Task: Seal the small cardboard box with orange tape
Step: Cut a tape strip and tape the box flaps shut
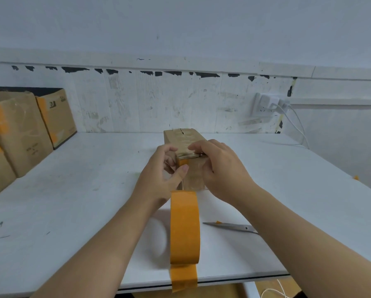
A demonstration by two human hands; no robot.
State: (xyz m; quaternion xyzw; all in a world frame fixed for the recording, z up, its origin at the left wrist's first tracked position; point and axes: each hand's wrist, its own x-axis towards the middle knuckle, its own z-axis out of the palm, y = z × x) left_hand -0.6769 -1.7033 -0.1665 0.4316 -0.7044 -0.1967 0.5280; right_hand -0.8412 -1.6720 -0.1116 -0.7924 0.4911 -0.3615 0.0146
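Note:
A small cardboard box (pixel 183 136) stands in the middle of the white table (pixel 72 201), its near end facing me. A short piece of orange tape (pixel 184 162) sticks to that near end. My left hand (pixel 165 177) grips the box's left side, its thumb pressing on the orange tape. My right hand (pixel 219 168) holds the box's top and right side, fingers curled over the near top edge. A roll of orange tape (pixel 185 226) stands on edge just in front of the box, with a loose end hanging over the table's front edge.
Scissors (pixel 231 227) lie on the table to the right of the roll, partly hidden by my right forearm. Larger cardboard boxes (pixel 18 134) with orange tape are stacked at the left. A wall socket (pixel 268 104) with white cables is at the back right.

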